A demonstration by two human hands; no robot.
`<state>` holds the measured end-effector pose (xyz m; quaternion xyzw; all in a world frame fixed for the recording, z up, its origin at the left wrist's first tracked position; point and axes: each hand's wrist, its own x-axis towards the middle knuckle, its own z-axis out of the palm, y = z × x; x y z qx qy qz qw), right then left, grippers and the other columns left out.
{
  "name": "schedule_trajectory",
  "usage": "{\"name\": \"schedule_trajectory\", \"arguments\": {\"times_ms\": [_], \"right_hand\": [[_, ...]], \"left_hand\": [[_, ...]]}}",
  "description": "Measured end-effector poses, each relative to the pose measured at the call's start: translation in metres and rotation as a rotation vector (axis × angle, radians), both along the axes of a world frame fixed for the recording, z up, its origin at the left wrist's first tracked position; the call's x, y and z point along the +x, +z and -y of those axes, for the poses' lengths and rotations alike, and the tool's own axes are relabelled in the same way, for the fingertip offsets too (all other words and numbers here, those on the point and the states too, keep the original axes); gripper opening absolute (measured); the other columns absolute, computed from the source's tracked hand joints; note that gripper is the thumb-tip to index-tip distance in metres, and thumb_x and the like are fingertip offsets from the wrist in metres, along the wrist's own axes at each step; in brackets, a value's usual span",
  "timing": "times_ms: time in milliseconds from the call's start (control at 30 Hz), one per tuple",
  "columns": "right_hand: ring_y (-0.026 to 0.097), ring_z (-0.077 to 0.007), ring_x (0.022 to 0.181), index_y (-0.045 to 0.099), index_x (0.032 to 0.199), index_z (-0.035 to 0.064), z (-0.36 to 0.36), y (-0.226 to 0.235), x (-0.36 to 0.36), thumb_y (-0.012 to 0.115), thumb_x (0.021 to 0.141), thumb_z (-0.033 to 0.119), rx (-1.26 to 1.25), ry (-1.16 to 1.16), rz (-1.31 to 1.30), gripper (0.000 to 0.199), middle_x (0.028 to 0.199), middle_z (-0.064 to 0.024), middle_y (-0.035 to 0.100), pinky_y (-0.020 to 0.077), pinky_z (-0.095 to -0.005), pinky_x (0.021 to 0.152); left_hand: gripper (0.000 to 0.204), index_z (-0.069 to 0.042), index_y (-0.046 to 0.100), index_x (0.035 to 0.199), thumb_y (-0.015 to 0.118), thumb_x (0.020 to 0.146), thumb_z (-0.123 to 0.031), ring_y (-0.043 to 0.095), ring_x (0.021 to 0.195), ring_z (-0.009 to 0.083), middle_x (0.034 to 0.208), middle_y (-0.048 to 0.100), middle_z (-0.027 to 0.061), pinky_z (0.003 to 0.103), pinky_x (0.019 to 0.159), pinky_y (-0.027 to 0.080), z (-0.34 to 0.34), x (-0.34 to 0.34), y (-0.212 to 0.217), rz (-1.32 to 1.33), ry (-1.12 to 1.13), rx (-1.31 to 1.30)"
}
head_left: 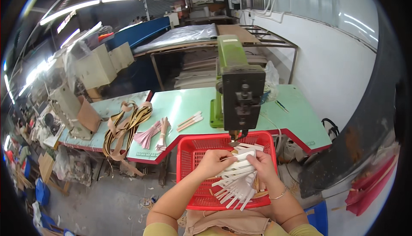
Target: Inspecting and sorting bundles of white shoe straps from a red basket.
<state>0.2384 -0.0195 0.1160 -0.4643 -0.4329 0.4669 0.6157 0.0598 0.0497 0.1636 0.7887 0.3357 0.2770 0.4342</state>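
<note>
A pale label [230, 40] sits on top of the green machine [232, 55], its print too small to make out, and a ruler-like scale [147, 154] is marked along the near left edge of the mint-green table [189, 101]. The white strips [235, 183] are above the red basket [182, 161], in front of the machine, between the two hands. The left hand [217, 162] pinches the uppermost strip near its left end between thumb and fingers; the right hand [262, 164] grips the strips from the right, thumb on top. That upper strip's long axis slants from lower left to upper right, while the strips below fan out, their free ends pointing down and leftward, toward the person. The machine's black head [243, 96] stands just beyond the hands, its lower end reaching down close to the strips, and the fingers cover part of them. On the table to the left lie a pink bundle [147, 136], a beige bundle [163, 134], a few slim pieces with white ends [189, 121], and a tangle of striped bands [122, 126].
</note>
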Motion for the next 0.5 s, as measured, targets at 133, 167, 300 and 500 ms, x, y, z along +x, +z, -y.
{"name": "schedule_trajectory", "arguments": {"times_ms": [133,167,300,500], "right_hand": [[0.052,-0.0066,0.072,0.059,0.090,-0.0030,0.000,0.012,0.003,0.053,0.083,0.013,-0.079,0.112,-0.063,0.019,0.082,-0.0026,0.060,0.0422,-0.0211,0.065],[0.052,-0.0066,0.072,0.059,0.090,-0.0030,0.001,0.016,0.003,0.053,0.083,0.013,-0.080,0.111,-0.062,0.019,0.082,-0.0026,0.060,0.0422,-0.0211,0.065],[0.051,-0.0062,0.072,0.059,0.090,-0.0032,0.000,0.022,0.003,0.054,0.082,0.014,-0.041,0.105,0.007,0.019,0.081,-0.0024,0.059,0.0417,-0.0206,0.064],[0.053,-0.0064,0.071,0.059,0.091,-0.0032,-0.001,0.021,0.003,0.055,0.081,0.012,-0.053,0.057,-0.083,0.019,0.081,-0.0028,0.060,0.0421,-0.0204,0.065]], "left_hand": [[0.019,0.000,0.064,0.084,0.062,0.075,-0.017,0.050,0.057,0.0039,0.062,0.058,0.0011,0.020,0.050,0.041,-0.003,-0.005,-0.005,0.065,0.000,-0.061],[0.018,0.000,0.063,0.084,0.062,0.075,-0.016,0.049,0.056,0.0038,0.062,0.058,0.0008,0.020,0.050,0.040,-0.004,-0.007,-0.002,0.085,-0.014,-0.062],[0.019,0.000,0.062,0.083,0.059,0.075,-0.017,0.054,0.059,0.0104,0.064,0.060,0.0091,0.025,0.057,0.044,-0.009,-0.010,0.005,0.068,-0.015,-0.077],[0.019,0.000,0.063,0.081,0.061,0.074,-0.017,0.054,0.060,0.0094,0.065,0.060,0.0075,0.024,0.057,0.044,-0.012,-0.006,0.003,0.088,-0.008,-0.102]]}}
